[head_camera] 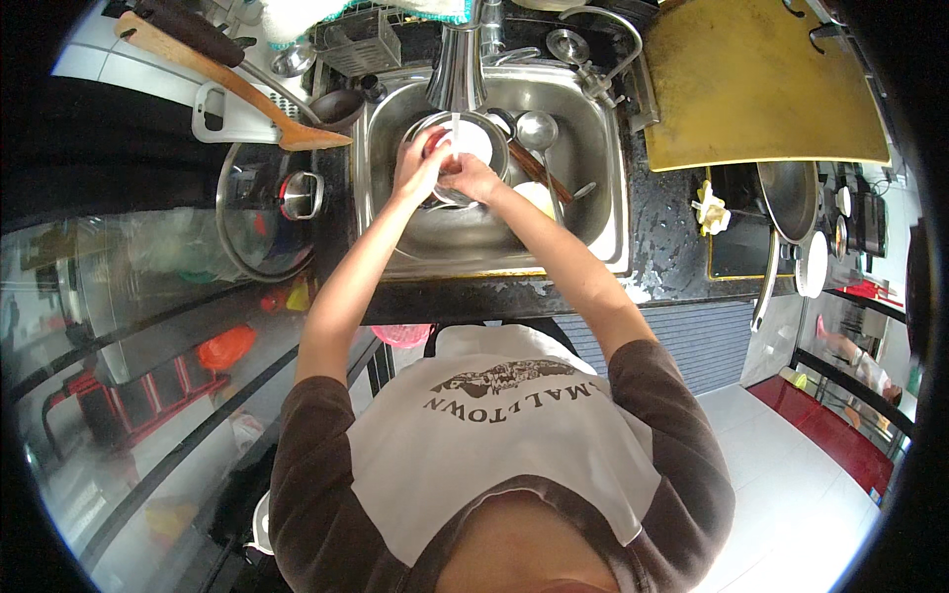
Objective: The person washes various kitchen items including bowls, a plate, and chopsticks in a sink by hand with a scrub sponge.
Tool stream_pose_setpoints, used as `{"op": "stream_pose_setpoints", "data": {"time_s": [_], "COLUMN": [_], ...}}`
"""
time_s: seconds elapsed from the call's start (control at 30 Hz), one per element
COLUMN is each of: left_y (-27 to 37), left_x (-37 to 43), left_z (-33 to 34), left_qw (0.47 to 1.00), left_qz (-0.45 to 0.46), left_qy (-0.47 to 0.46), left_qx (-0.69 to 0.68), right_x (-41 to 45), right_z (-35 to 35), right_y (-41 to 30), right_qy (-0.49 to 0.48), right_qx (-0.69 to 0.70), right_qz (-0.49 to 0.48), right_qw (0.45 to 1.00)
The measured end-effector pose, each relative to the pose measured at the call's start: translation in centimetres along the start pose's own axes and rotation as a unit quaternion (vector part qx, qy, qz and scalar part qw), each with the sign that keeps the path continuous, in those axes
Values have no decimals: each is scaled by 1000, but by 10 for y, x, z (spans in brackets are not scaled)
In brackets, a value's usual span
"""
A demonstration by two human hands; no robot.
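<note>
My left hand [417,169] grips a small red object [436,141], too covered by fingers to name exactly. My right hand [472,178] meets it from the other side, with its fingertips against or close to the object; their grip is hidden. Both hands are over a round metal bowl [504,159] in the stainless steel sink [474,241]. A white round dish [474,141] shows inside the bowl. Water [456,126] runs from the chrome faucet [456,74] down beside my fingers.
Right of the bowl lie a metal ladle [537,131], a brown-handled utensil [537,169] and a pale round item [535,198]. A glass lid [245,244] and wooden spatula [245,89] are at left. A yellow cutting board [764,89] and frying pan [788,200] are at right.
</note>
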State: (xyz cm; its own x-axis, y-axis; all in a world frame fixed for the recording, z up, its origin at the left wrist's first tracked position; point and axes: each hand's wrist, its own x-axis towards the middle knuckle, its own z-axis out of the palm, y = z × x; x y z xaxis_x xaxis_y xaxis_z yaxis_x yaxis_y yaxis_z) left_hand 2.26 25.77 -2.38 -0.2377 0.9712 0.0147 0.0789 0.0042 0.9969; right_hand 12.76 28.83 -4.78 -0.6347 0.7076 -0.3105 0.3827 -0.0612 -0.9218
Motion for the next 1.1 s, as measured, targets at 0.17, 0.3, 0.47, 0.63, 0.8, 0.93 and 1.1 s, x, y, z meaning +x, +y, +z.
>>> {"op": "stream_pose_setpoints", "data": {"time_s": [0.17,0.3,0.47,0.63,0.8,0.93,1.1], "left_y": [-14,-5,-27,-22,-41,-26,-30], "left_x": [-6,4,-17,-40,-35,-30,-34], "left_z": [-7,-1,13,36,12,20,42], "left_qw": [997,961,982,892,837,853,805], "left_qz": [-78,-172,-89,-205,-215,-242,-233], "left_qy": [-8,7,113,147,47,67,55], "left_qx": [4,-216,-127,-376,-501,-458,-542], "right_x": [-15,-7,4,8,-8,-11,0], "right_z": [-18,-13,7,27,-3,-3,17], "right_y": [-39,-30,-12,-24,-48,-40,-9], "right_qy": [2,168,416,409,47,73,432], "right_qx": [-607,-472,55,126,-50,-192,24], "right_qz": [-199,-149,118,96,171,151,88], "right_qw": [769,852,900,899,983,967,897]}}
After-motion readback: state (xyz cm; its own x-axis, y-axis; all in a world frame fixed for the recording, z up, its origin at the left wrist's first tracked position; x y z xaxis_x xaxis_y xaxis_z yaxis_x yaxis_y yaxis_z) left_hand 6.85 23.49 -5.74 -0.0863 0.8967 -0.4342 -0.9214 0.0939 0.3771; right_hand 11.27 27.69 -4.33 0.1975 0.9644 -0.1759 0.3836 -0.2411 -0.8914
